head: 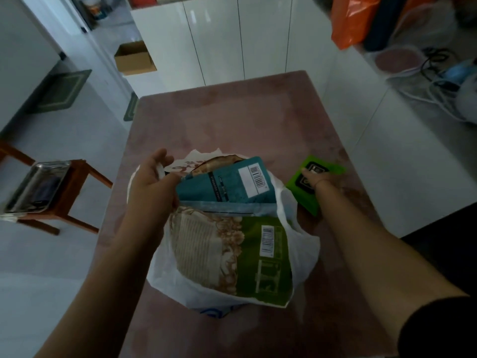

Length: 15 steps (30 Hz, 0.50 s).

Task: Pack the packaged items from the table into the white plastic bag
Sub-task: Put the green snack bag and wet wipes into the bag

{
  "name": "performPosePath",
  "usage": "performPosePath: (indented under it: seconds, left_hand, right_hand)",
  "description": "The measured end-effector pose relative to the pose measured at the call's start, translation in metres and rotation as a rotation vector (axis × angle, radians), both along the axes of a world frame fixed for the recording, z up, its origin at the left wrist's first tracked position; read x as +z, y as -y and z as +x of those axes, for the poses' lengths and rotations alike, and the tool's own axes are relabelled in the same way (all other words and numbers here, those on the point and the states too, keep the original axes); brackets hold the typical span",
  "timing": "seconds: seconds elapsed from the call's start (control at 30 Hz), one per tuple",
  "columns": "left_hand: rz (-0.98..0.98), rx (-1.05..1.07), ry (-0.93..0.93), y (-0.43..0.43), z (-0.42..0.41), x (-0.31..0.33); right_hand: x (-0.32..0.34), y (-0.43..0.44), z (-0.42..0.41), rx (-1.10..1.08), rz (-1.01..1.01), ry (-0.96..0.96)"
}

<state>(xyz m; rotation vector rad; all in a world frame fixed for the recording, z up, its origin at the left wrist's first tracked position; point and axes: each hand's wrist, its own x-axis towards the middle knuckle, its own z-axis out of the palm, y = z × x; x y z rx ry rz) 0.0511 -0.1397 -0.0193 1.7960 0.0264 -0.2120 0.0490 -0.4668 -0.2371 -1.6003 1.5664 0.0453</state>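
White plastic bag (307, 251) stuffed with packets, left hand (152, 182) gripping its rim, right hand (322, 178) grasping green packet (307, 192) alongside.

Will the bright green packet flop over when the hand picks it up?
Probably only a little: the bright green packet lies flat on the table with straight edges, so it looks fairly stiff. It seems thin, so likely light. The right hand rests on it.

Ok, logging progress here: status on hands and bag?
Left hand holds white plastic bag open by its rim. Right hand on green packet, still on table. Three packages already in the bag. Nothing blocking.
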Motion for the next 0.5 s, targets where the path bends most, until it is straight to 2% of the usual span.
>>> performPosePath:
  seconds: [0.1, 0.23, 0.4, 0.43, 0.5]
  left_hand:
    - [0.031, -0.010, 0.012, 0.004, -0.001, 0.000]
    - [0.024, -0.017, 0.001, 0.002, -0.004, 0.001]
    - [0.063, -0.005, 0.028, -0.008, -0.008, 0.008]
    - [0.069, -0.006, 0.031, -0.011, -0.009, 0.009]
    - [0.051, 0.004, 0.028, -0.018, -0.010, 0.013]
  right_hand:
    - [-0.008, -0.013, -0.006, -0.115, -0.029, -0.041]
    - [-0.007, -0.007, 0.002, -0.151, 0.138, 0.045]
    - [-0.005, -0.016, 0.001, -0.105, 0.336, 0.287]
    - [0.002, -0.019, -0.001, -0.057, 0.340, 0.347]
    - [0.033, -0.023, -0.004, 0.022, 0.196, 0.479]
